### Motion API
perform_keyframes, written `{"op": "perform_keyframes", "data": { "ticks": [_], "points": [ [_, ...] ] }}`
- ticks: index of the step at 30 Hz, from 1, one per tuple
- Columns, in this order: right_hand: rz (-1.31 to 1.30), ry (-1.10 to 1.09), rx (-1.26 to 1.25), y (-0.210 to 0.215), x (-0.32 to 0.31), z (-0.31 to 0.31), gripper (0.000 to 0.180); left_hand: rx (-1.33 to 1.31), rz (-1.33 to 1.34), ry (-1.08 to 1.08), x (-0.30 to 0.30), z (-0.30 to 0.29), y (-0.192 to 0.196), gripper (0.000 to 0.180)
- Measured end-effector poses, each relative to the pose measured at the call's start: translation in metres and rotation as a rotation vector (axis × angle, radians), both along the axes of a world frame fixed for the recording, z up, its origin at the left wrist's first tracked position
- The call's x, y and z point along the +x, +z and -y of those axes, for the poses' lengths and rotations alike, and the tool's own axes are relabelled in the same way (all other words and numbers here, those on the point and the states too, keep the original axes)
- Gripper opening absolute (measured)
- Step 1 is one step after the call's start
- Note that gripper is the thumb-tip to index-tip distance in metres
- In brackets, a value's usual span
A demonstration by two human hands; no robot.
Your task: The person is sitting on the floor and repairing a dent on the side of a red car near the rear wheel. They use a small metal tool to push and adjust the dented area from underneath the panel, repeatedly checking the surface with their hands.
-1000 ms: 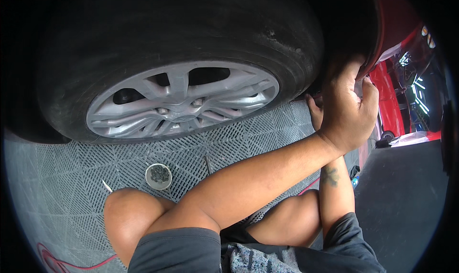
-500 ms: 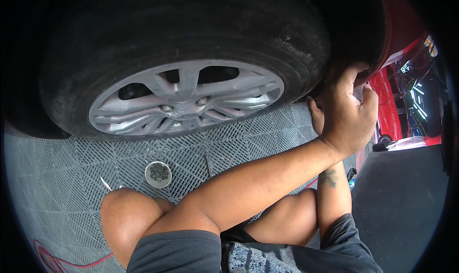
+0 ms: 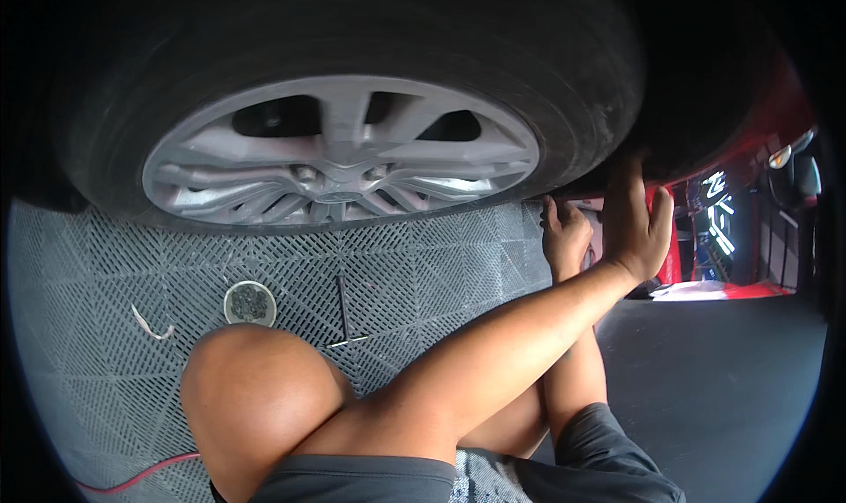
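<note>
A car wheel with a black tyre and a silver alloy rim fills the upper view. My left arm crosses from the lower middle to the right, and my left hand reaches up behind the tyre's right edge into the dark wheel arch, its fingertips hidden. My right hand sits just left of it under the tyre's lower edge with curled fingers. Whether either hand holds anything is not visible.
My bare knee rests on grey grid floor tiles. On them lie a small round dish of dark bits, a thin metal rod, a white curled strip and a red hose. Red bodywork and dark floor are at right.
My hands, clasped together at the tyre's right edge before, have come apart. The left hand now reaches higher into the arch. The view has shifted lower and closer to the wheel.
</note>
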State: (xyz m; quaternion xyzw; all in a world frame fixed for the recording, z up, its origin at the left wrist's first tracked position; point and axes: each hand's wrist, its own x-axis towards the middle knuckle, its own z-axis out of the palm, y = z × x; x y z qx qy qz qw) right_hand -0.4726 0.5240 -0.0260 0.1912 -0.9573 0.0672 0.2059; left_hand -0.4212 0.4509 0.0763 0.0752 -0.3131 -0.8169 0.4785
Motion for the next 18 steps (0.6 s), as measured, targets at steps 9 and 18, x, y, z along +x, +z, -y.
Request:
{"op": "perform_keyframes", "data": {
  "ticks": [9, 18],
  "points": [
    [0.134, -0.142, -0.184, -0.002, 0.011, 0.004, 0.046, -0.308, 0.188, -0.077, 0.039, -0.019, 0.011, 0.089],
    [0.187, -0.156, -0.190, -0.011, 0.015, 0.010, 0.043, -0.174, 0.119, -0.075, 0.049, -0.016, 0.016, 0.088]
  ]
}}
